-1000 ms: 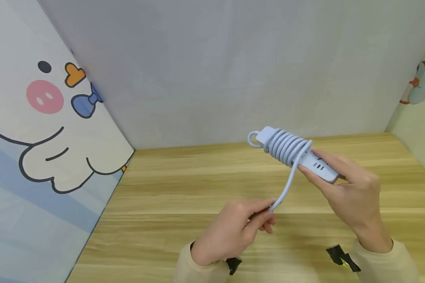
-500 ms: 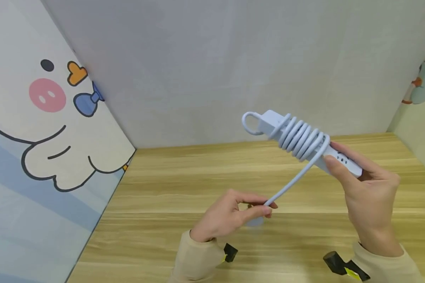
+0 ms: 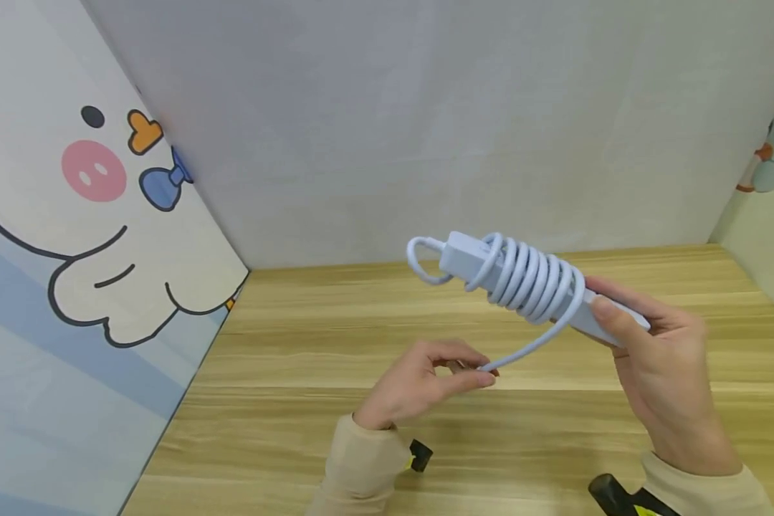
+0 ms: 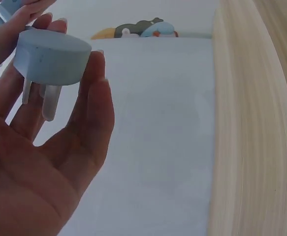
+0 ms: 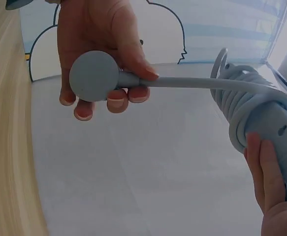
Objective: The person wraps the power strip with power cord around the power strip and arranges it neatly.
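A pale blue-white power strip (image 3: pixel 595 320) is held tilted above the table, its far end pointing left. My right hand (image 3: pixel 667 358) grips its near end, thumb on top. The strip's cord (image 3: pixel 532 283) winds round its body in several turns, with a small loop at the far end. From the last turn the cord runs down to my left hand (image 3: pixel 419 383), which pinches it close to the round plug (image 5: pixel 94 76). In the left wrist view the plug (image 4: pixel 52 56) shows its prongs pointing down; the head view hides it behind the hand.
The wood-grain table (image 3: pixel 284 430) lies below both hands. A pale wall (image 3: pixel 387 129) stands at the back, with a cartoon-printed panel (image 3: pixel 187 258) along the left. Black wrist-camera parts (image 3: pixel 421 456) stick out near the cuffs.
Over the second the strip rises and swings right, then drops back and left, its far-end loop showing wider. My left hand shifts slightly left, still holding the cord.
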`<state>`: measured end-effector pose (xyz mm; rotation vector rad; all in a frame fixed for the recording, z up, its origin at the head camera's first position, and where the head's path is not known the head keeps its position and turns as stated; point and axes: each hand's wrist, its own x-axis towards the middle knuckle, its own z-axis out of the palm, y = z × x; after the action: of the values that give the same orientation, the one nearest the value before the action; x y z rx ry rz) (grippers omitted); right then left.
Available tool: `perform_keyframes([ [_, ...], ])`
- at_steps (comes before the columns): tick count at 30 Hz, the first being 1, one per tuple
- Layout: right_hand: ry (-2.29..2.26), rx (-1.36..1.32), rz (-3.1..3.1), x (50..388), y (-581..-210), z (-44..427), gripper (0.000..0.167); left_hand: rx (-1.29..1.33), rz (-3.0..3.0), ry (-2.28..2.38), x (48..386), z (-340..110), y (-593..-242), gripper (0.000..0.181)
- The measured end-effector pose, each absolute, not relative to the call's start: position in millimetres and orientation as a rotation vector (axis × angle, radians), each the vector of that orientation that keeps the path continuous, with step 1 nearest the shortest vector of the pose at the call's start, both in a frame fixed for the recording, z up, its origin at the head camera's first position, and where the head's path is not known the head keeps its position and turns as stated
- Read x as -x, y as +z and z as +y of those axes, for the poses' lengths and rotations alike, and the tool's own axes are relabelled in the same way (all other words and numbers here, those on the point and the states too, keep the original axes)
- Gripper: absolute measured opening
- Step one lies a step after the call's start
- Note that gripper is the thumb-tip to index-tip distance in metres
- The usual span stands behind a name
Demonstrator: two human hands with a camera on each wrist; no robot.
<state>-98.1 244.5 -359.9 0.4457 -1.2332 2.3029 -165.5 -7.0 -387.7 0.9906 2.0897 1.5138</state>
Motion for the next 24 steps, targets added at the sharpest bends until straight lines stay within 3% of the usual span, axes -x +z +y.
perform_keyframes([
  [9,2.382,-0.812,-1.632,103.8,-378.1,270.9,0.044,-0.948,1.940,1.582,186.1,-27.8,-403.6,0.008],
  [16,2.232,-1.019,-1.929,110.4,-387.1,285.0,0.053,-0.763,1.824,1.778,193.9,-37.2,-405.5,0.028],
  [24,2.064,-1.178,-2.135,118.3,-387.1,296.6,0.053,-0.607,1.903,1.747,187.6,-38.9,-390.1,0.029],
])
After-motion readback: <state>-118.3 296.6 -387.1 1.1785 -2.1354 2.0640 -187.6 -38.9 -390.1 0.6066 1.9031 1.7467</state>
